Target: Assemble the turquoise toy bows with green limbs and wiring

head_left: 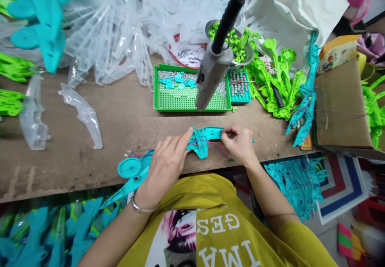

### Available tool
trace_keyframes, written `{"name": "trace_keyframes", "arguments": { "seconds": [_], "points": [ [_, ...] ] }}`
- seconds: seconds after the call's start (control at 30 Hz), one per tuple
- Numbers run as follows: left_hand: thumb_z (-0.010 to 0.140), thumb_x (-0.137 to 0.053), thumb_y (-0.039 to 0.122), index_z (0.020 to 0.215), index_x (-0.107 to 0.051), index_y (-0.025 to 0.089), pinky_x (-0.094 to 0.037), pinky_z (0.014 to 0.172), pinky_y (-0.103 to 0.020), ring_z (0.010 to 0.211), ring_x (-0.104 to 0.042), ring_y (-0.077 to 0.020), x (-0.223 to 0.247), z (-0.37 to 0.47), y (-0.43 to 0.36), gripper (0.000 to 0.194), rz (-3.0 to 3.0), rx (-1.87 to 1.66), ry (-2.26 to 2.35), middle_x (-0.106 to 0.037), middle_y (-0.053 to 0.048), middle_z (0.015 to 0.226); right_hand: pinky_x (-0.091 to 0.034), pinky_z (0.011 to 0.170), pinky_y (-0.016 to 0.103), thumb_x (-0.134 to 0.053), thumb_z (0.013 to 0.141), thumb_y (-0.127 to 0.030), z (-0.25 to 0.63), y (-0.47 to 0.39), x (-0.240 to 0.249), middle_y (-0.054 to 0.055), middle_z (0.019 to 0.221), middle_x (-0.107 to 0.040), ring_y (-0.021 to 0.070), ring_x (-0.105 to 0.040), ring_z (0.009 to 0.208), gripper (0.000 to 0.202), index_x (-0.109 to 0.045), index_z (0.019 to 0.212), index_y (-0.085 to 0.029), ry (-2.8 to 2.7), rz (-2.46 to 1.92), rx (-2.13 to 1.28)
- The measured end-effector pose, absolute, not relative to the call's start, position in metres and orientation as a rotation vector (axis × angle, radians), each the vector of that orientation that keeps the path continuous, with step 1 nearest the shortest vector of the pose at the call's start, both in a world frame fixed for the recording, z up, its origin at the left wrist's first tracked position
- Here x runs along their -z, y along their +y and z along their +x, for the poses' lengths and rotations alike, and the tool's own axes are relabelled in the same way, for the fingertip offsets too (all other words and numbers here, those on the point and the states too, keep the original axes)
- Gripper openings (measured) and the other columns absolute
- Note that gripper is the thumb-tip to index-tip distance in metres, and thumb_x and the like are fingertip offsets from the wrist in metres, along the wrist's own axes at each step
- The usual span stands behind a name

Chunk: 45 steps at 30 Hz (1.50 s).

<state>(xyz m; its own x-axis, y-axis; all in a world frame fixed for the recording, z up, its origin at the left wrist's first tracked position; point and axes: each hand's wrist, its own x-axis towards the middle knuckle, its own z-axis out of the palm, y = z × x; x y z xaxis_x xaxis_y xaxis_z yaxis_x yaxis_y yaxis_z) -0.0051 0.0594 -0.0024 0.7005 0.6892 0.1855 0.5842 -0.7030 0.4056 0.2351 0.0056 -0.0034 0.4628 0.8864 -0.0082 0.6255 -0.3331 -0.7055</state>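
A long teal plastic toy-shell half lies along the front of the bench with its ribbed inner side up. My left hand is laid over its middle and grips it, fingers stretched along it. Thin red and blue wires run across the shell, and a small dark-green piece hangs at their end. At the right arm of the shell, my right hand is closed in a pinch; whatever its fingertips hold is hidden. A round teal disc sits at the shell's left end.
Behind stands a green perforated tray with small teal pieces and metal bits, beside a teal box of round parts. A microphone-like grey device hangs above. Clear shells, green parts and a carton surround the bench.
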Motion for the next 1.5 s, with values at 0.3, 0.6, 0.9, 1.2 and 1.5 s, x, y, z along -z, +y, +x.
{"name": "trace_keyframes", "arguments": {
  "seconds": [0.3, 0.6, 0.9, 1.2, 1.5],
  "points": [
    [0.105, -0.048, 0.027, 0.156, -0.036, 0.02, -0.054, 0.097, -0.045, 0.11, -0.067, -0.0299, 0.015, -0.008, 0.069, 0.053, 2.529, -0.519, 0.946, -0.067, -0.015, 0.135, -0.055, 0.08, 0.041, -0.05, 0.096, -0.018, 0.212, -0.009, 0.025, 0.012, 0.085, -0.069, 0.0252, -0.064, 0.084, 0.025, -0.074, 0.089, -0.021, -1.493, -2.027, -0.048],
    [0.104, -0.051, 0.029, 0.151, -0.041, 0.02, -0.055, 0.101, -0.049, 0.121, -0.066, -0.0327, 0.028, -0.009, 0.072, 0.049, 2.431, -0.576, 0.938, -0.067, -0.015, 0.137, -0.05, 0.084, 0.044, -0.045, 0.098, -0.011, 0.202, -0.011, 0.031, 0.014, 0.096, -0.062, 0.0266, -0.055, 0.092, 0.031, -0.075, 0.108, -0.015, -1.59, -2.04, -0.065],
    [0.101, -0.055, 0.029, 0.149, -0.046, 0.017, -0.054, 0.097, -0.049, 0.116, -0.068, -0.0349, 0.024, -0.012, 0.095, 0.05, 2.515, -0.335, 0.97, -0.069, -0.017, 0.133, -0.059, 0.083, 0.036, -0.055, 0.099, -0.023, 0.257, -0.044, -0.009, 0.005, 0.097, -0.078, 0.0194, -0.074, 0.089, 0.022, -0.075, 0.109, -0.023, -1.357, -1.897, -0.467],
    [0.094, -0.068, 0.031, 0.15, -0.047, 0.015, -0.048, 0.105, -0.051, 0.131, -0.057, -0.0379, -0.002, -0.006, 0.085, 0.062, 2.486, -0.496, 1.047, -0.059, -0.02, 0.144, -0.062, 0.084, 0.04, -0.062, 0.088, -0.011, 0.238, -0.088, 0.007, 0.008, 0.102, -0.078, 0.025, -0.075, 0.094, 0.023, -0.069, 0.108, -0.02, -1.731, -1.974, -0.418],
    [0.1, -0.06, 0.037, 0.102, -0.069, 0.018, -0.055, 0.079, -0.03, 0.086, -0.072, -0.0172, 0.005, 0.037, 0.011, 0.022, 1.442, -0.395, 0.85, -0.075, -0.005, 0.097, -0.063, 0.081, 0.033, -0.065, 0.088, -0.007, 0.208, -0.068, -0.002, 0.005, 0.1, -0.074, 0.0186, -0.073, 0.091, 0.034, -0.06, 0.117, -0.024, -1.585, -1.676, -0.153]
  ]
}}
